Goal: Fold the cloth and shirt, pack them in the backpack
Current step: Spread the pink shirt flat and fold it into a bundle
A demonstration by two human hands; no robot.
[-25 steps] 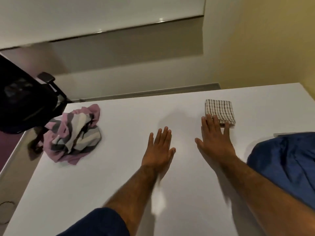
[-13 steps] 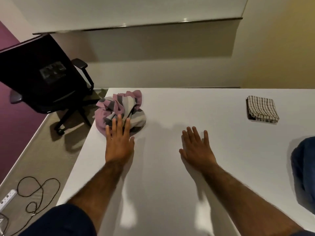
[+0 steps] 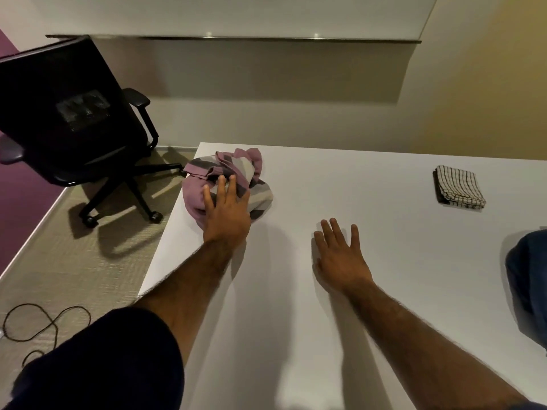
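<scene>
Two hands are recorded over a white table [image 3: 370, 179], both palm-down.

1. Left hand [image 3: 226, 216], left of centre: the fingers are extended and slightly spread and are laid on the near side of the shirt [image 3: 254, 176]. The fingertips rest on the bunched fabric. No fold is seen pinched or gripped, and the thumb is hidden from view.
2. Right hand [image 3: 340, 255], centre of the frame: the fingers are straight and spread and nothing is held. The palm is at or just above the tabletop; contact cannot be confirmed.
3. Shirt: pink, grey and white striped, crumpled in a heap near the far left corner of the table, close to its left edge. It is unfolded.
4. Cloth [image 3: 458, 187], upper right of the frame: a white check with dark lines, folded into a compact rectangle and lying flat on the table, well apart from both hands.
5. Blue fabric object [image 3: 529, 285]: cut off by the right edge of the frame. Only part is visible, so it cannot be identified.

Surroundings: a black office chair [image 3: 74, 119] is noted at the upper left, on the floor beside the table. A dark cable [image 3: 44, 324] is looped on the floor at the lower left. A dark sleeve [image 3: 103, 365] covers the left upper arm.
</scene>
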